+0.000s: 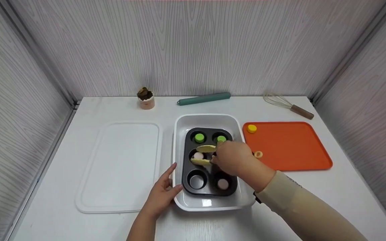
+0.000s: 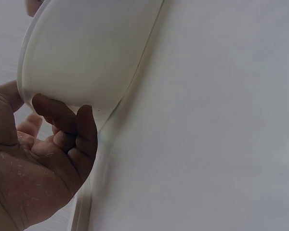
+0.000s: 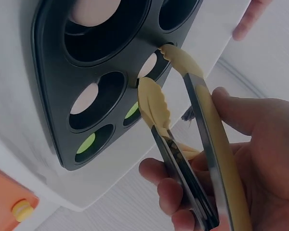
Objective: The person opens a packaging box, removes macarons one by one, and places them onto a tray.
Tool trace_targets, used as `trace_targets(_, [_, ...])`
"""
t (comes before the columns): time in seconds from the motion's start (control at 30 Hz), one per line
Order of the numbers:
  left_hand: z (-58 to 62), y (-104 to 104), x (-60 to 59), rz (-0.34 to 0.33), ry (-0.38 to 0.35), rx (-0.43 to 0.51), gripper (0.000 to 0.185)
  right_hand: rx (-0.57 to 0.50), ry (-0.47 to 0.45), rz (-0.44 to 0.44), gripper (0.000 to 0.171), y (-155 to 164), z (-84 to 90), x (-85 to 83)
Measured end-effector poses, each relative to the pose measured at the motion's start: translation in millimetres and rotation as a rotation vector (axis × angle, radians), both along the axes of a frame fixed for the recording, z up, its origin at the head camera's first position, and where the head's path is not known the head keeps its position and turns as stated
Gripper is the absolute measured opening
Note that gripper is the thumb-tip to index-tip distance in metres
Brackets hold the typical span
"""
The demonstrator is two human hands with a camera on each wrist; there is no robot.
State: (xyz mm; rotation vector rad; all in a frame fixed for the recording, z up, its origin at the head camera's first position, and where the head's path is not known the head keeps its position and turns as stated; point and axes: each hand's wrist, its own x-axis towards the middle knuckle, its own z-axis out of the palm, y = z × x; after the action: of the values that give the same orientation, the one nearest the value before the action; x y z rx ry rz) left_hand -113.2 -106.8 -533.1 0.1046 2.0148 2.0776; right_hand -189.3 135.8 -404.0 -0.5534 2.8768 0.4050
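Note:
A black muffin tin [image 1: 209, 194] lies inside a white plastic tub [image 1: 213, 208]. Green discs [image 1: 199, 137] sit in its two far cups, and pale pink discs [image 1: 223, 184] are in several others. The near left cup [image 1: 196, 181] shows a bare bottom. My right hand [image 1: 235, 157] holds a pair of tongs [image 3: 209, 130] with cream scalloped tips. Those tips are spread apart above the middle left cup, with a pale disc [image 1: 198, 155] below them. On the tub's left side, my left hand [image 1: 161, 194] grips the rim, fingers curled against the outer wall [image 2: 82, 62].
An orange tray [image 1: 290, 144] stands right of the tub, bearing a yellow disc [image 1: 252, 129] and a small ring [image 1: 258, 154]. At left lies a white lid [image 1: 122, 164]. Along the back are a small pot [image 1: 146, 100], a green rolling-pin-like rod [image 1: 204, 99] and a whisk [image 1: 290, 105].

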Motion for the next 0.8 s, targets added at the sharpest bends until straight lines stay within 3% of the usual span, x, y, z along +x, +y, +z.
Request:
trace_targets(0.3, [0.8,-0.5,0.1,-0.007,0.009,0.003,0.080,-0.128,-0.122,-0.116,0.048,2.8,2.2,-8.2])
trace_targets(0.6, [1.9,-0.6,3.2,0.013,-0.010,-0.017,0.080,-0.027,0.037,-0.036,0.055,-11.0,1.1,2.5])
trace_targets(0.8, [3.3,-0.1,2.2,0.008,-0.012,-0.021,0.080,0.009,0.057,0.026,0.052,-16.2,-0.1,3.0])
